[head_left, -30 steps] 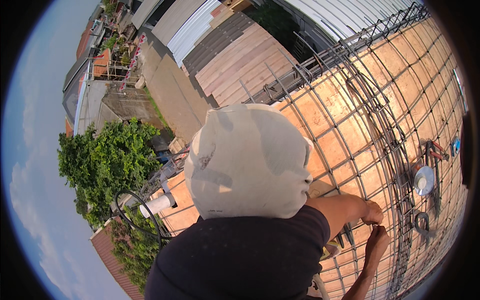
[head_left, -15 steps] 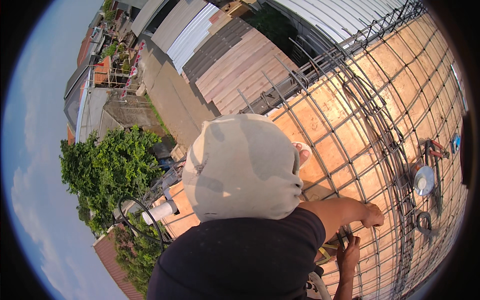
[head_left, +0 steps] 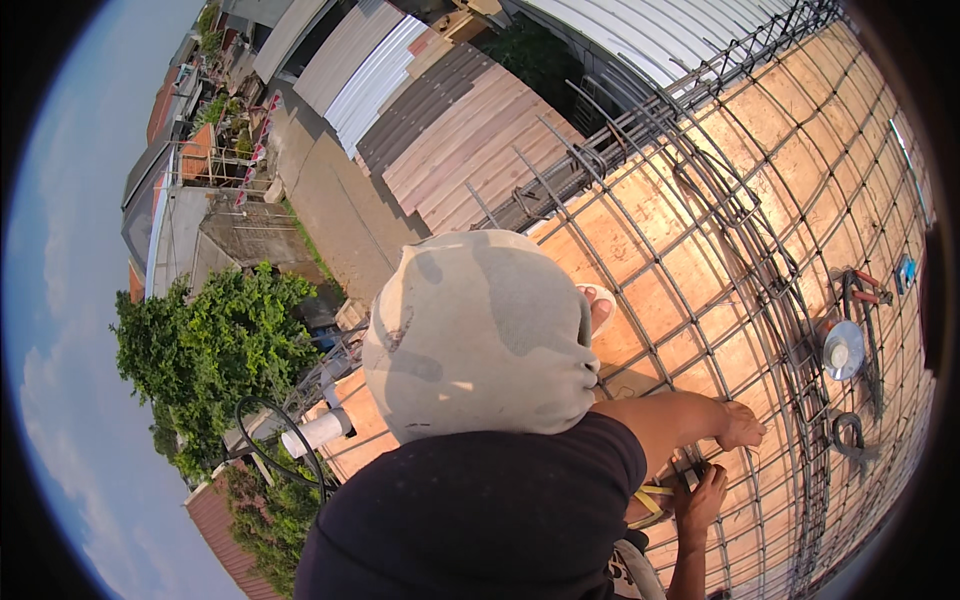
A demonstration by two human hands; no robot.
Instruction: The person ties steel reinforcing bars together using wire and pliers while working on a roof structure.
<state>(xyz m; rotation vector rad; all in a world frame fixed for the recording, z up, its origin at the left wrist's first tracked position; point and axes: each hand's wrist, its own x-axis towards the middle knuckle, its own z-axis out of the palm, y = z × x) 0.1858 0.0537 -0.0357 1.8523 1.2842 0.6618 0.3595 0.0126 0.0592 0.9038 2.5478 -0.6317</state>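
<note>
Fingers of the left hand [head_left: 742,427] bent down at the rebar mesh [head_left: 690,320], over plywood [head_left: 620,235]; the right hand's [head_left: 705,495] curled beside a dark tool [head_left: 689,474]. Whether either gripped cannot be told. A silvery bowl [head_left: 846,332] sat farther right.

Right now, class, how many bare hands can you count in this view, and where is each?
2: the left hand is over the steel grid; the right hand is below it in the picture, near a yellow strip. No third shows.
</note>
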